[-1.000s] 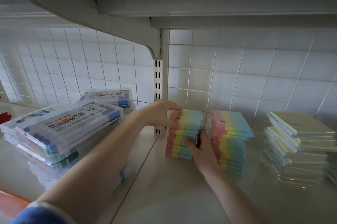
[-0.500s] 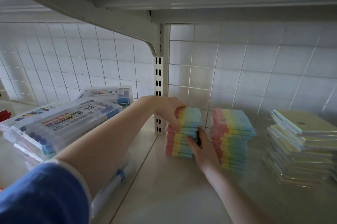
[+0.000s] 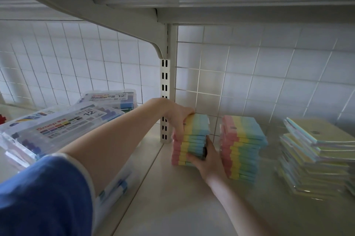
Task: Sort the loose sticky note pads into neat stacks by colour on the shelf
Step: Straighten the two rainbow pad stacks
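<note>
Squaring left stack [image 3: 192, 139] at shelf [image 3: 172, 197] back edge | left hand [image 3: 177, 118] grips top pads, right hand [image 3: 208, 160] grips base | press sides flush, evenly.

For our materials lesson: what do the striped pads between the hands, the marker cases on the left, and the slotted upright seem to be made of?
Striped pads: matte paper, apparently; thin layered edges in pastel bands.
Marker cases: clear glossy plastic; pens show through the lids.
Slotted upright: probably cream-painted metal, judging by its punched slots.
</note>
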A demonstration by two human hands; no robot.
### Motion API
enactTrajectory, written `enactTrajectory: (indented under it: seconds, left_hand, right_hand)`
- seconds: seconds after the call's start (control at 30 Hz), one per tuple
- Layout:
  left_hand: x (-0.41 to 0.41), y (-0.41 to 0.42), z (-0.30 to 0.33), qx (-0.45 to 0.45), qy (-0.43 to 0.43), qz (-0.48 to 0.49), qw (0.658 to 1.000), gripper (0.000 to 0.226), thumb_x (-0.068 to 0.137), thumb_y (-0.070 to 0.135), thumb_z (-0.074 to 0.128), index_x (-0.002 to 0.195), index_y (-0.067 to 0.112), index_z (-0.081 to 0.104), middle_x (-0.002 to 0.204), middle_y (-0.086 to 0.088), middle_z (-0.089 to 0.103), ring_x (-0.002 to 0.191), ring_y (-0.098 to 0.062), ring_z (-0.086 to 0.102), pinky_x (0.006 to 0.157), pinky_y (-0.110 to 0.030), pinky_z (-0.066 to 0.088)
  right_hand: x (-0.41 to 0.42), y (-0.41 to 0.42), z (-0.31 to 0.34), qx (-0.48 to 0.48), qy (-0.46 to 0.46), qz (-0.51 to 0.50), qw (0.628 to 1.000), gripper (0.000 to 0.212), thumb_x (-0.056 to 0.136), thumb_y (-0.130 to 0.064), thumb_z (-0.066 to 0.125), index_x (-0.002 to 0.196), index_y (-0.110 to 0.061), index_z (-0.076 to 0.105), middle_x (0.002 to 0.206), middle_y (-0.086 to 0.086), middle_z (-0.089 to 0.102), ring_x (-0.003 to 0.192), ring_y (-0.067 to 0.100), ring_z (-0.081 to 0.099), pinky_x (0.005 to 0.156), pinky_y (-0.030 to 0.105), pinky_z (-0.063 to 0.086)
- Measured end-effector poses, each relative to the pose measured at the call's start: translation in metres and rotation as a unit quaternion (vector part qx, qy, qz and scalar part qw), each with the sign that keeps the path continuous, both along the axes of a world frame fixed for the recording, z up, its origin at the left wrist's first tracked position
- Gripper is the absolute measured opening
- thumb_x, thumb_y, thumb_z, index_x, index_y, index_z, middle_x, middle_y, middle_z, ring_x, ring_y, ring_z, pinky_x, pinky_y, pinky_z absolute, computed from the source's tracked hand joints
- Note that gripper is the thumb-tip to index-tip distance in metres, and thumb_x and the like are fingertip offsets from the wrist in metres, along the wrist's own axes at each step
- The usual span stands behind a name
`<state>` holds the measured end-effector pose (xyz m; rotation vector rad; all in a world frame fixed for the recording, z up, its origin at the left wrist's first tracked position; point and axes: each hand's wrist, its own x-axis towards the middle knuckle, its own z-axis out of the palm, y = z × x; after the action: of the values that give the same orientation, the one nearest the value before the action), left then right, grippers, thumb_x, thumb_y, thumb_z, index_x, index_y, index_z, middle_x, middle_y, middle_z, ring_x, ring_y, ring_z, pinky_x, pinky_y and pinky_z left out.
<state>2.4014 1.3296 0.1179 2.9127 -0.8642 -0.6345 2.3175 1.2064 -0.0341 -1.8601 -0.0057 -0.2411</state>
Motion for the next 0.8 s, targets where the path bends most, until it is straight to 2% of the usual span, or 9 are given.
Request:
enactTrajectory:
  seconds: [0.1,0.17,0.33,0.4,0.43,0.53,0.57,0.73,0.8]
  left_hand:
    - [0.003,-0.001,0.000,0.003,0.003,-0.002,1.000,0.081,0.075,0.014,0.077,0.137,0.016,0.024,0.103,0.008,0.044,0.098,-0.012,0.046,0.062,-0.015,0.041]
    - [0.004,-0.002,0.000,0.009,0.000,-0.002,1.000,0.084,0.075,0.015,0.078,0.137,0.017,0.023,0.109,0.005,0.044,0.101,-0.014,0.046,0.063,-0.015,0.041]
    - [0.002,-0.001,0.000,0.007,0.016,-0.002,1.000,0.094,0.071,0.017,0.082,0.141,0.018,0.019,0.124,0.000,0.044,0.115,-0.019,0.047,0.091,-0.031,0.047]
    - [0.001,0.000,0.000,0.005,0.018,-0.009,1.000,0.098,0.069,0.021,0.084,0.142,0.019,0.017,0.124,0.003,0.041,0.119,-0.019,0.044,0.096,-0.033,0.045]
    - [0.000,0.001,0.000,0.007,0.017,-0.011,1.000,0.101,0.067,0.022,0.085,0.142,0.020,0.017,0.123,0.004,0.041,0.117,-0.019,0.046,0.092,-0.032,0.047]
    - [-0.002,0.001,-0.002,0.007,0.013,-0.021,1.000,0.109,0.064,0.022,0.087,0.144,0.025,0.013,0.124,0.002,0.043,0.089,-0.010,0.051,0.068,-0.021,0.046]
    - [-0.003,0.001,-0.003,0.005,0.010,-0.024,1.000,0.109,0.064,0.021,0.087,0.145,0.025,0.013,0.125,0.001,0.044,0.085,-0.009,0.051,0.066,-0.021,0.045]
    - [-0.007,0.001,-0.007,0.004,-0.014,-0.034,0.999,0.108,0.065,0.022,0.085,0.146,0.024,0.014,0.129,0.000,0.044,0.115,-0.019,0.048,0.094,-0.035,0.049]
    - [-0.009,0.001,-0.007,0.005,-0.016,-0.032,0.999,0.107,0.065,0.022,0.085,0.146,0.023,0.014,0.129,0.000,0.044,0.115,-0.019,0.048,0.094,-0.035,0.049]
  right_hand:
    - [0.000,0.000,-0.001,0.014,0.004,0.001,1.000,0.083,0.077,-0.028,0.075,0.147,-0.023,0.030,0.129,-0.006,0.057,0.118,0.013,0.054,0.104,0.039,0.043]
    - [0.000,0.000,-0.002,0.019,0.003,0.003,1.000,0.079,0.078,-0.027,0.074,0.146,-0.025,0.032,0.128,-0.007,0.057,0.118,0.013,0.054,0.104,0.038,0.043]
    - [0.001,0.001,-0.004,0.028,-0.002,-0.005,1.000,0.080,0.075,-0.028,0.076,0.144,-0.025,0.034,0.129,-0.008,0.057,0.119,0.013,0.053,0.104,0.039,0.043]
    - [0.001,0.001,-0.004,0.033,-0.001,-0.001,0.999,0.083,0.077,-0.025,0.075,0.147,-0.023,0.030,0.132,-0.006,0.054,0.121,0.014,0.052,0.105,0.039,0.042]
    - [0.001,0.001,-0.004,0.034,0.000,0.001,0.999,0.084,0.078,-0.024,0.074,0.148,-0.023,0.027,0.133,-0.005,0.053,0.122,0.014,0.051,0.106,0.039,0.041]
    - [0.001,0.001,-0.003,0.032,0.000,0.003,0.999,0.086,0.080,-0.024,0.073,0.149,-0.022,0.023,0.135,-0.004,0.051,0.124,0.016,0.049,0.107,0.038,0.040]
    - [0.001,0.001,-0.002,0.031,0.000,0.005,0.999,0.086,0.080,-0.023,0.073,0.149,-0.021,0.023,0.135,-0.004,0.051,0.124,0.015,0.049,0.107,0.036,0.040]
    - [-0.001,0.001,-0.001,0.041,0.008,0.015,0.999,0.082,0.082,-0.020,0.071,0.149,-0.019,0.023,0.136,-0.004,0.051,0.122,0.013,0.050,0.105,0.031,0.041]
    - [-0.001,0.001,-0.002,0.039,0.009,0.011,0.999,0.082,0.081,-0.020,0.072,0.149,-0.019,0.025,0.135,-0.003,0.051,0.122,0.013,0.051,0.106,0.032,0.041]
